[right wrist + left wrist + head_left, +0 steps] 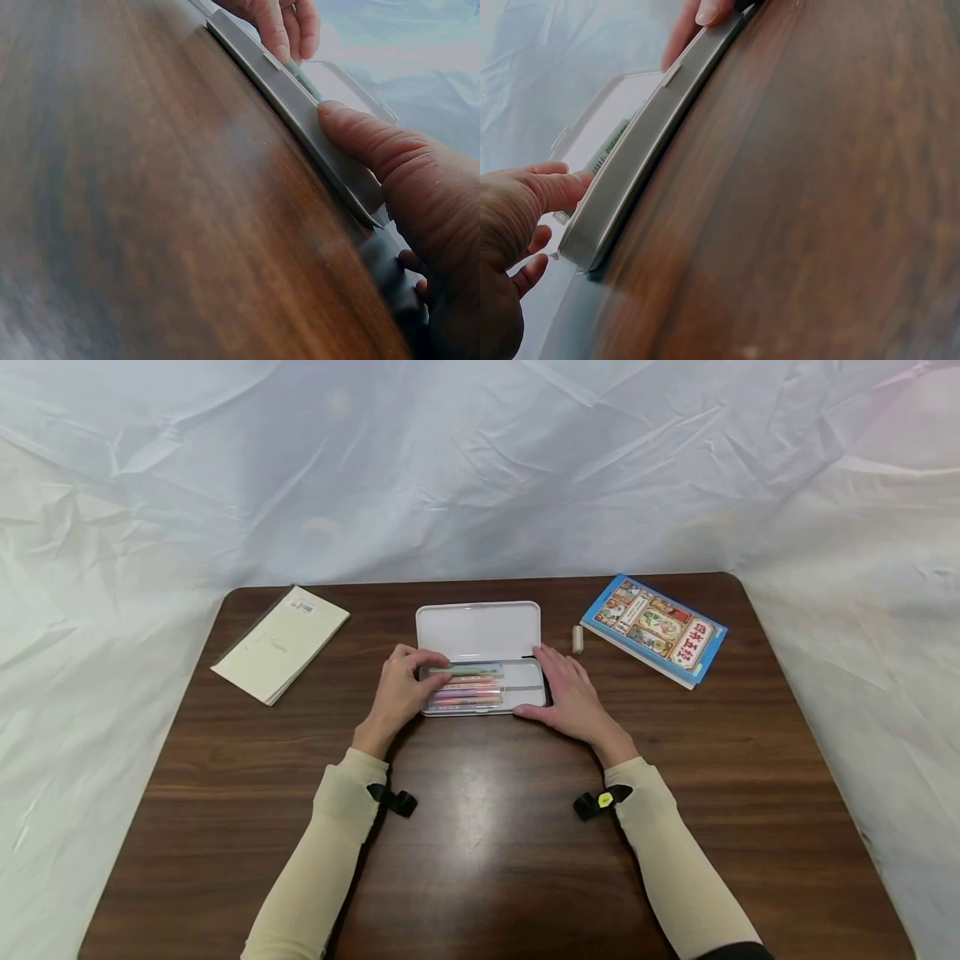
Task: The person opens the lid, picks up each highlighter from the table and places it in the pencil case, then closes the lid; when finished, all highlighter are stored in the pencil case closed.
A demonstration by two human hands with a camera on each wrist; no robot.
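Observation:
A white pencil case [527, 698] lies with its lid [478, 631] folded back on the far side. Several coloured pens [472, 692] fill its left part, while the right part is bare. My left hand [397, 692] reaches over the left end and pinches a green pen [480, 670] at the back of the row, between thumb and forefinger. Around the right end of the case my right hand [572, 700] grips, thumb at the front rim and forefinger near the back corner. In the right wrist view its thumb [352, 127] presses on the rim.
On the dark wooden table [472, 827], a cream notebook [281, 643] lies to the left. A blue-edged book [656, 628] with a picture cover lies to the right, and beside it is a small whitish eraser-like block [577, 639]. White sheeting [450, 468] hangs behind the table.

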